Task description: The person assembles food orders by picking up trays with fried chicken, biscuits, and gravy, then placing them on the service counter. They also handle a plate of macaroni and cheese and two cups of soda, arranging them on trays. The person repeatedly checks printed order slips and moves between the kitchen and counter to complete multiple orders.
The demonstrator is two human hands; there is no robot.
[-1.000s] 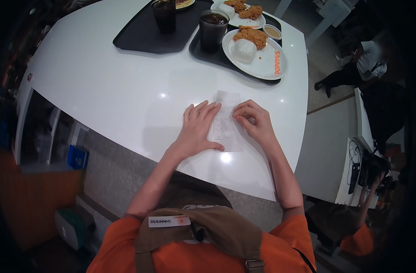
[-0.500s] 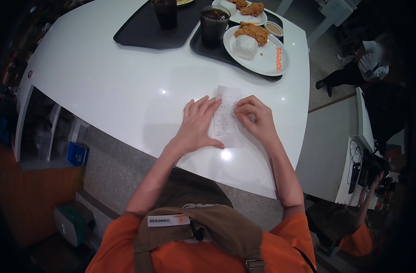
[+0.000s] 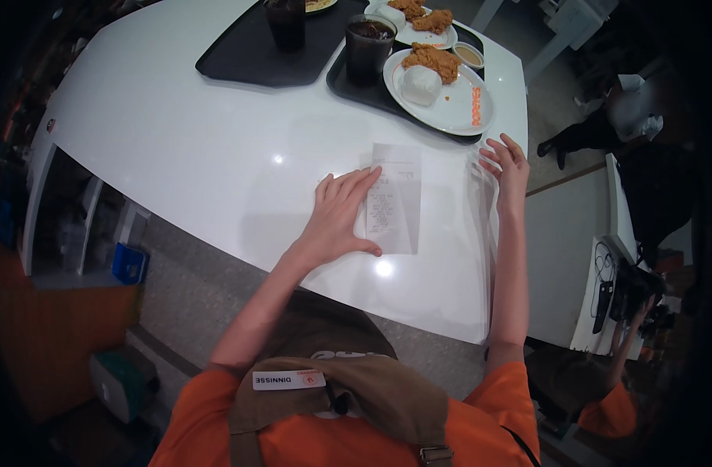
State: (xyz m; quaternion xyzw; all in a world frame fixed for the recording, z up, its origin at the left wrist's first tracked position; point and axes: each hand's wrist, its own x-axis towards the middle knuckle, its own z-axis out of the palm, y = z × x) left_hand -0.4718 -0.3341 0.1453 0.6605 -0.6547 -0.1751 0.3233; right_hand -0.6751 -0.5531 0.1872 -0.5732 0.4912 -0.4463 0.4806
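A white paper receipt [image 3: 395,202] with printed lines lies flat on the white counter [image 3: 192,148]. My left hand [image 3: 339,212] rests on its left edge, fingers stretched out, the index fingertip and thumb touching the paper. Away to the right, my right hand [image 3: 508,163] hovers near the counter's right edge with fingers loosely apart and nothing between them. It is just below a white plate [image 3: 449,115] holding a mound of white rice [image 3: 421,85] and a piece of fried chicken [image 3: 431,61].
Under the plate sits a black tray [image 3: 356,92], with a dark iced drink [image 3: 369,50] and a sauce cup [image 3: 469,54]. Another black tray [image 3: 254,68] with a second dark drink [image 3: 285,27] is further left. People stand beyond the counter's right side.
My right hand has left the receipt, moving right and away from me, and its fingers have spread. The left hand stays on the paper.
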